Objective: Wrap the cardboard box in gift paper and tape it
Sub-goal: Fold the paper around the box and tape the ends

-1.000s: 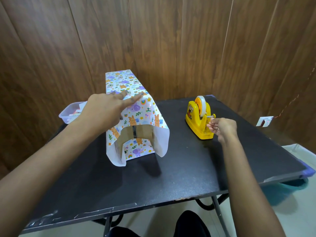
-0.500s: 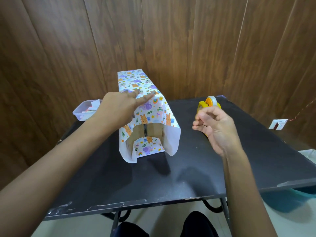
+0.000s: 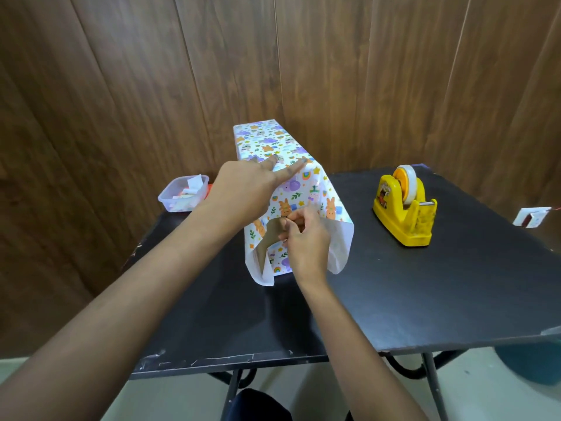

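A long cardboard box (image 3: 272, 235) lies on the black table (image 3: 425, 299), covered in gift paper (image 3: 267, 141) printed with bunnies and rainbows. Its near end is open, with white paper flaps hanging at both sides. My left hand (image 3: 246, 189) presses down on the top of the paper with straight fingers. At the open end, my right hand (image 3: 306, 241) has its fingers curled and pinched at the edge of the top flap, holding a strip of clear tape that barely shows.
A yellow tape dispenser (image 3: 403, 208) stands on the table to the right of the box. A clear plastic container (image 3: 182, 196) with paper scraps sits at the back left corner. Wooden wall panels stand close behind. A teal bin (image 3: 531, 366) is on the floor at right.
My right hand left the tape dispenser, crossed to the left with pinched fingers, and now sits at the box's open near end. My left hand stayed on top of the paper.
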